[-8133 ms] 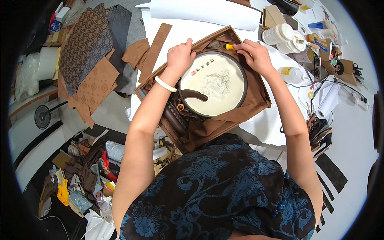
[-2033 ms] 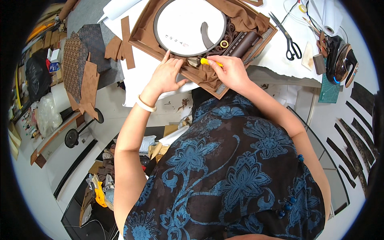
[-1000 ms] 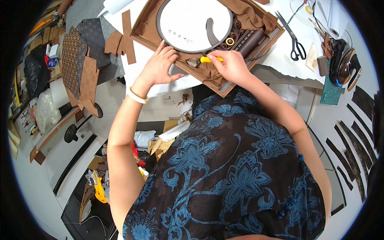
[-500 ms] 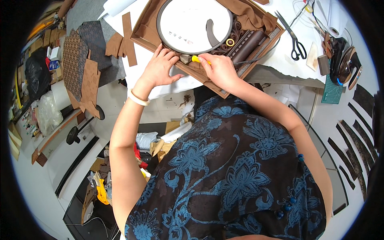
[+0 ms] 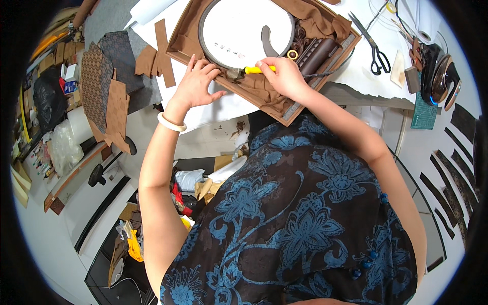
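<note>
One tabletop (image 5: 109, 23) carries one brown, cloth-lined box (image 5: 254, 101), set at the near edge with one corner apparently projecting past it. Inside lie one dark-rimmed white disc (image 5: 239, 25) and, toward the box's right wall, one dark cylindrical piece (image 5: 317, 57). One pair of black scissors (image 5: 373, 46) rests right of the box. Of two hands, the left hand (image 5: 195, 81), fingers spread and grasping nothing, lies over the box's near-left rim; the right hand (image 5: 284, 79) pinches one yellow-handled tool (image 5: 258, 69), its head between disc and near-left wall. The step appears to be working the lining there; the next move seems to call for guiding the head along that wall, clear of the left fingers.
</note>
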Tool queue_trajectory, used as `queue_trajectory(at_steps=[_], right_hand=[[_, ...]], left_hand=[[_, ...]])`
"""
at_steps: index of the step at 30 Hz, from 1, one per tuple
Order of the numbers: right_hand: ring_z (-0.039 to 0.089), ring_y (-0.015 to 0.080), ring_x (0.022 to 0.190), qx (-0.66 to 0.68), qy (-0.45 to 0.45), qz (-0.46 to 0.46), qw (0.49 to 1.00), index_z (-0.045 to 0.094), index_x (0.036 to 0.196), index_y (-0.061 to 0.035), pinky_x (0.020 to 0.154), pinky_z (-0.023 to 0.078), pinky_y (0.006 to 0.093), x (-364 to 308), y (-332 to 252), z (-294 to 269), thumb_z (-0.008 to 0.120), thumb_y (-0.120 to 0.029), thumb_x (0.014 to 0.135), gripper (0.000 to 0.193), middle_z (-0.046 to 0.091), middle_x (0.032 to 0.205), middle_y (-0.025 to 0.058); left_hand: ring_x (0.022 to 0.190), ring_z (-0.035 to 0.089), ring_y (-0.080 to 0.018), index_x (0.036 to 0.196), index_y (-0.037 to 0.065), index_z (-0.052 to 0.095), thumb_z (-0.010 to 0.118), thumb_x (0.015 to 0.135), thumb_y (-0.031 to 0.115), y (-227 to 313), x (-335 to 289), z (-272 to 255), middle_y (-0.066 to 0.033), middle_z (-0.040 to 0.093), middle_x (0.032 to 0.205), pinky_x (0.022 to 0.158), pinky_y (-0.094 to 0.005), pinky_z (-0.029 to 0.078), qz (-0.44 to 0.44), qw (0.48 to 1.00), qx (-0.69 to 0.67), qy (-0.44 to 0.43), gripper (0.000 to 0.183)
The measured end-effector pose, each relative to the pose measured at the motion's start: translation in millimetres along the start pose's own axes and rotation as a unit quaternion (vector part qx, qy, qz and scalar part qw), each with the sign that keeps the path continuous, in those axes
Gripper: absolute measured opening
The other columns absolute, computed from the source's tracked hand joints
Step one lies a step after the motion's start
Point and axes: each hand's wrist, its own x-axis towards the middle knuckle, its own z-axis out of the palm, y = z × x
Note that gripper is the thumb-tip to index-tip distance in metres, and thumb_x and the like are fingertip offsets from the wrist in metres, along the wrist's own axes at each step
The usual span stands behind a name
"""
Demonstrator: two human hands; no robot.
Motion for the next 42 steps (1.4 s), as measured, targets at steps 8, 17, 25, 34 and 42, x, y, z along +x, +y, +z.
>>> queue_trajectory(at_steps=[8,17,25,34,42], right_hand=[[0.073,0.0419,0.073,0.021,0.067,-0.031,0.997,0.08,0.105,-0.0021,0.07,0.058,0.0499,-8,-15,25,0.063,-0.029,0.108,0.032,0.07,0.073,0.0236],[0.075,0.0407,0.078,0.037,0.04,0.02,0.998,0.082,0.106,-0.0016,0.076,0.058,0.0493,7,3,34,0.064,-0.031,0.108,0.035,0.073,0.078,0.0239],[0.076,0.0363,0.083,0.073,-0.002,0.051,0.996,0.081,0.114,-0.001,0.082,0.057,0.0443,13,18,29,0.063,-0.034,0.108,0.038,0.077,0.085,0.0223],[0.077,0.0316,0.083,0.085,-0.057,0.113,0.988,0.081,0.116,0.0006,0.083,0.057,0.0426,10,11,10,0.063,-0.035,0.109,0.041,0.077,0.086,0.0219],[0.049,0.0044,0.061,0.1,-0.072,0.115,0.986,0.079,0.122,0.0009,0.057,0.041,0.0267,10,12,5,0.063,-0.033,0.112,0.039,0.055,0.067,-0.0056]], left_hand=[[0.138,0.055,-0.0357,0.128,0.006,0.068,0.082,0.086,0.045,1,-1,-6,-0.0142,0.07,0.129,0.133,-0.0608,0.021,-0.02,1.0,-0.018,-0.012,0.06],[0.136,0.055,-0.0388,0.135,0.003,0.059,0.073,0.082,0.021,1,-7,-13,-0.0184,0.068,0.127,0.134,-0.0585,0.022,-0.059,0.99,-0.117,0.058,0.058],[0.138,0.051,-0.0392,0.139,0.008,0.06,0.069,0.077,0.023,-9,-7,-8,-0.0173,0.063,0.13,0.134,-0.0618,0.018,-0.055,0.994,-0.09,0.034,0.065],[0.13,0.052,-0.0356,0.127,0.013,0.071,0.072,0.077,0.027,-8,-4,-5,-0.0125,0.059,0.128,0.131,-0.0611,0.024,-0.023,0.999,-0.01,0.028,0.052],[0.128,0.054,-0.0344,0.131,0.01,0.068,0.072,0.076,0.026,-3,0,-5,-0.0097,0.063,0.128,0.123,-0.0562,0.032,0.053,0.996,-0.055,0.041,0.057]])
